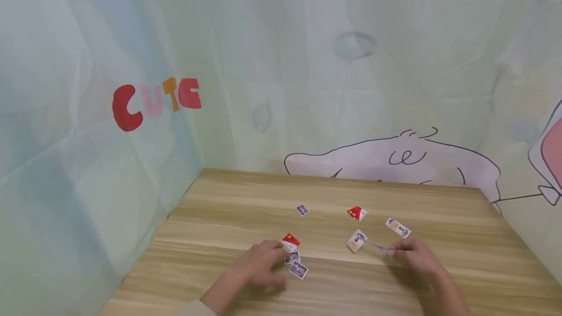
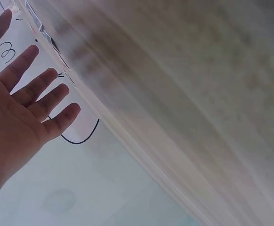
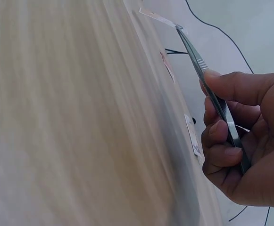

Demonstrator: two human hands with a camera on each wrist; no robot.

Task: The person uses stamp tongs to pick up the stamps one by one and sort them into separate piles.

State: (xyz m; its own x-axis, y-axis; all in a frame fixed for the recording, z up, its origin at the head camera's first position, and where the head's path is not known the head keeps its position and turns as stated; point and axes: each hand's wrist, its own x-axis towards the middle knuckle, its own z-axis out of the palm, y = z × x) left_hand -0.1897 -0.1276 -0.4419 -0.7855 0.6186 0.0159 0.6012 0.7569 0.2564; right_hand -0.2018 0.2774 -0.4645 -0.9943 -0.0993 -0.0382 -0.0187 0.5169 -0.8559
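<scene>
My right hand (image 1: 414,260) grips a pair of metal tweezers (image 3: 212,96), thumb and fingers curled around them. At the tweezer tips is a pale, stamp-like picture paper (image 1: 357,241), raised off the table in the right wrist view. My left hand (image 1: 262,265) has its fingers spread and relaxed, with nothing held in the left wrist view. Beside its fingertips lie a red-and-white stamp-like paper (image 1: 291,241) and two grey ones, an upper (image 1: 292,257) partly behind the fingers and a lower (image 1: 298,270). Whether the fingers touch them I cannot tell.
On the wooden table (image 1: 210,228) lie another grey picture paper (image 1: 302,209), a red one (image 1: 356,213) and a long pale one (image 1: 398,227). Printed cloth walls (image 1: 263,62) stand along the table's back and left.
</scene>
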